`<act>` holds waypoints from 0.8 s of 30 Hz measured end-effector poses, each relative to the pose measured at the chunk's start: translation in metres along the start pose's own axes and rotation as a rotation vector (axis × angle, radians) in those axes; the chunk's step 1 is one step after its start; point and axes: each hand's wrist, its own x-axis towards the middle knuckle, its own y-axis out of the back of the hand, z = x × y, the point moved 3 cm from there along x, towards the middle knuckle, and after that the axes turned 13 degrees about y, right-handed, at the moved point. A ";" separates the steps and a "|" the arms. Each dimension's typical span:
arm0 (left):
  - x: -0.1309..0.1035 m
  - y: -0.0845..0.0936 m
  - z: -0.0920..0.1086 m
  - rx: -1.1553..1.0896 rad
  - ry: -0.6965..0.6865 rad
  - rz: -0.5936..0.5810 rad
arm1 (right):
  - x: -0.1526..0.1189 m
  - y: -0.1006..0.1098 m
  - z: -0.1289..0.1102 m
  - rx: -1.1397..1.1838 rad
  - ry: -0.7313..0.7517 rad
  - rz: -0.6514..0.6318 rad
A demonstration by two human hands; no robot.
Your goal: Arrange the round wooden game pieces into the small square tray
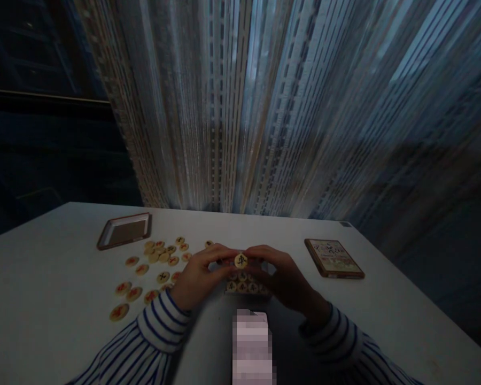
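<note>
Between the fingertips of my left hand [204, 271] and my right hand [282, 272] is a round chess piece [241, 261] with a dark character facing me. Both hands are closed around its sides, held above a small box [247, 295]. Rows of similar round pieces [242, 287] with dark characters lie in that box; my hands hide its far part. To the left of my left hand, several loose pieces [133, 293] with red or dark characters are scattered on the white table [76, 267].
An open shallow tray or lid [128, 231] sits at the back left. At the right lies a flat case [334, 258] with a printed cover. A string curtain [240, 107] hangs behind the table. Something pixelated [252, 347] is at the bottom centre.
</note>
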 end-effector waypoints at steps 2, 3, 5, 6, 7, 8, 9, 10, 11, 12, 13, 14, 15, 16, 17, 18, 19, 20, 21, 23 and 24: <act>-0.001 -0.003 -0.004 -0.019 0.002 0.002 | 0.000 0.000 0.000 -0.005 0.025 -0.013; -0.001 -0.004 -0.007 -0.025 0.002 0.002 | 0.000 0.000 0.000 -0.006 0.028 -0.018; -0.001 -0.007 -0.011 -0.035 0.002 -0.005 | -0.001 -0.001 0.001 -0.003 0.020 -0.027; -0.001 -0.008 -0.012 -0.039 0.003 -0.009 | -0.001 -0.001 0.002 0.004 0.016 -0.034; -0.002 -0.008 -0.014 -0.042 0.001 -0.012 | -0.001 -0.001 0.002 0.012 0.014 -0.041; -0.002 -0.009 -0.015 -0.040 -0.003 -0.013 | -0.001 -0.001 0.002 0.021 0.016 -0.048; -0.002 -0.009 -0.015 -0.035 -0.008 -0.014 | -0.001 -0.001 0.003 0.028 0.017 -0.058; -0.003 -0.009 -0.016 -0.025 -0.014 -0.012 | -0.001 -0.001 0.004 0.032 0.018 -0.069; -0.003 -0.009 -0.017 -0.008 -0.020 -0.011 | -0.001 -0.001 0.005 0.031 0.021 -0.082; -0.004 -0.009 -0.018 0.015 -0.027 -0.007 | -0.001 -0.001 0.005 0.026 0.029 -0.094; -0.004 -0.009 -0.019 0.044 -0.033 0.004 | 0.000 -0.001 0.006 0.019 0.040 -0.106; -0.005 -0.008 -0.021 0.076 -0.040 0.022 | 0.000 -0.001 0.007 0.011 0.054 -0.116; -0.006 -0.008 -0.023 0.111 -0.049 0.050 | 0.000 -0.001 0.009 0.002 0.069 -0.124; -0.006 -0.007 -0.025 0.149 -0.058 0.081 | 0.000 -0.001 0.010 -0.009 0.080 -0.134; -0.007 -0.006 -0.028 0.188 -0.072 0.113 | 0.000 -0.001 0.012 -0.021 0.086 -0.144; -0.008 -0.006 -0.031 0.229 -0.084 0.141 | 0.000 0.000 0.014 -0.034 0.086 -0.157; -0.009 -0.007 -0.035 0.274 -0.093 0.160 | 0.000 0.000 0.016 -0.044 0.083 -0.173; -0.010 -0.008 -0.039 0.317 -0.108 0.177 | 0.000 0.001 0.018 -0.055 0.080 -0.189; -0.011 -0.009 -0.044 0.355 -0.115 0.186 | 0.000 0.001 0.020 -0.064 0.078 -0.202; -0.015 -0.013 -0.054 0.410 -0.132 0.186 | -0.002 0.003 0.023 -0.084 0.077 -0.217; -0.016 -0.015 -0.059 0.429 -0.135 0.171 | -0.002 0.004 0.025 -0.095 0.075 -0.222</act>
